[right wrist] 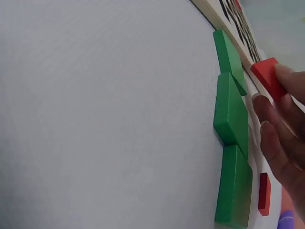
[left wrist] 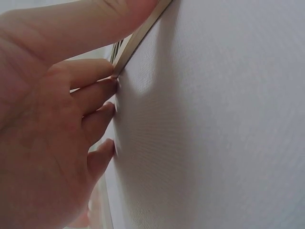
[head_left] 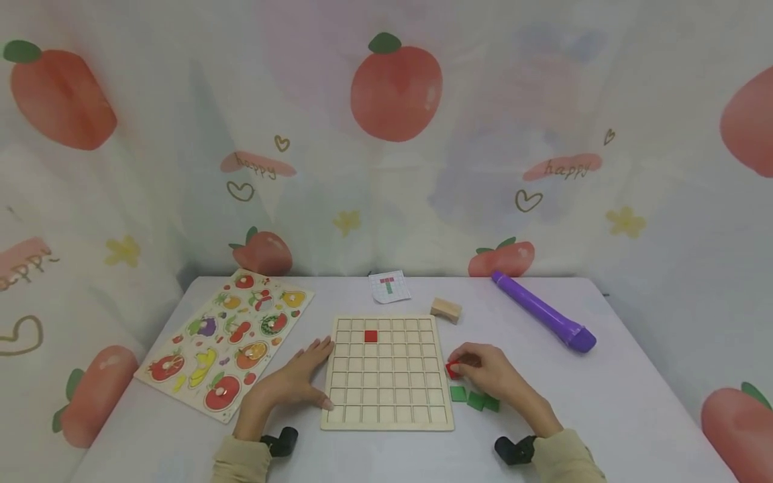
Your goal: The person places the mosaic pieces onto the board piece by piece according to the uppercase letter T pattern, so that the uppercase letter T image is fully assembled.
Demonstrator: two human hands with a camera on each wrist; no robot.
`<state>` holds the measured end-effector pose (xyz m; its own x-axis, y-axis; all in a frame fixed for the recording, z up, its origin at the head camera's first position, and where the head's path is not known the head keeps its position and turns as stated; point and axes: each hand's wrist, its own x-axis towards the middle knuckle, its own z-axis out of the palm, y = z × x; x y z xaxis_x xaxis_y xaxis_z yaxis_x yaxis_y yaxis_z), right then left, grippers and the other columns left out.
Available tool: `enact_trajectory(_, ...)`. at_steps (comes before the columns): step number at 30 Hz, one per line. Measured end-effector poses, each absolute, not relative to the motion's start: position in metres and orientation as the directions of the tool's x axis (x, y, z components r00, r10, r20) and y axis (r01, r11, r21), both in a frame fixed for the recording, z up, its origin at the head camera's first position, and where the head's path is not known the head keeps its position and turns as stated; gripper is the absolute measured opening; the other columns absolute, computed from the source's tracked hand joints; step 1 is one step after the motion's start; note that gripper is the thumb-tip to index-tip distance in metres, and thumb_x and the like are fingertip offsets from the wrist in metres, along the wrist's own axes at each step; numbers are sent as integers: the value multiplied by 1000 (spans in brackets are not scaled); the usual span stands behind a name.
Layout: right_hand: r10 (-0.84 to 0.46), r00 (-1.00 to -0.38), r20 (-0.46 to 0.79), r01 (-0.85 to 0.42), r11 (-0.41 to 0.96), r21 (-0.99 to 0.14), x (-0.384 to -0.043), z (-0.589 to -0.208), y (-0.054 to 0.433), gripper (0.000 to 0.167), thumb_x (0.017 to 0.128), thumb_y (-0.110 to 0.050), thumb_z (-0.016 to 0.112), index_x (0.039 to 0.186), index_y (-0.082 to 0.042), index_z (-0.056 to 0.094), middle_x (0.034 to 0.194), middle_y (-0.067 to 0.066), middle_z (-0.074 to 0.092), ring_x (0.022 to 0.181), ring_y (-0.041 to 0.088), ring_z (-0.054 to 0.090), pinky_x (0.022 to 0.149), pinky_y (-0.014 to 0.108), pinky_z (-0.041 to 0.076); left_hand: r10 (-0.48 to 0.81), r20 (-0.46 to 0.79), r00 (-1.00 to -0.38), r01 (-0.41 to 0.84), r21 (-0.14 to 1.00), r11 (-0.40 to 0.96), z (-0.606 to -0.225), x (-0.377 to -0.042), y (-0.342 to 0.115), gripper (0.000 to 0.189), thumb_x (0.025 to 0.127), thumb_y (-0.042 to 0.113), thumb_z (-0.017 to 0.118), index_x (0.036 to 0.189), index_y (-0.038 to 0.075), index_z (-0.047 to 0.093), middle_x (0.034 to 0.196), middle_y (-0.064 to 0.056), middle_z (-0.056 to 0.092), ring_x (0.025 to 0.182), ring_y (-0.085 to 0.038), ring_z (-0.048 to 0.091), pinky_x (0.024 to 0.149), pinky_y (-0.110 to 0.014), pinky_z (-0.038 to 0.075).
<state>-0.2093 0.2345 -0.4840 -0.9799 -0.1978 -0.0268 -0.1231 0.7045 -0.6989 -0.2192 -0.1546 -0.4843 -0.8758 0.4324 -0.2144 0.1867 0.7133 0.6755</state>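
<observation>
A wooden grid board [head_left: 393,397] lies on the table, with a red square tile [head_left: 371,336] in a cell near its top. Along the board's left edge rests my left hand [head_left: 288,381], fingers and thumb spread and touching the rim. To the right of the board, my right hand [head_left: 488,370] pinches another red square tile [right wrist: 268,78] between thumb and fingers, just off the edge. Below that hand lie three green square tiles [right wrist: 231,112]. One more red tile [right wrist: 264,193] sits on the table beyond them in the right wrist view, hidden by the hand from the head.
A card [head_left: 389,287] printed with a red and green T on a grid lies behind the board. Near it is a plain wooden block [head_left: 446,309]. A fruit puzzle board [head_left: 226,342] lies left; a purple toy microphone [head_left: 543,312] lies right.
</observation>
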Motion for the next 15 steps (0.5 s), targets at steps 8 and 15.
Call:
enact_trajectory(8,-152,-988,-15,-85,630,-772,-217,-484,223,14,95,-9,72,108,-8,74,98,2,74,78,12,63,66,19,52,429,-218,-877,179,679,712,-482,-218,-154,114,68,23,96,160,3,32,171,-13,23,160,-35,13,132,-56,8)
enact_trajectory(15,-179,-984,-21,-84,556,-827,-225,-483,210,20,94,-1,69,113,-2,72,103,9,75,80,14,69,71,19,55,436,-214,-874,192,673,715,-487,-220,-155,114,68,25,96,161,4,32,171,-12,23,160,-34,12,132,-55,8)
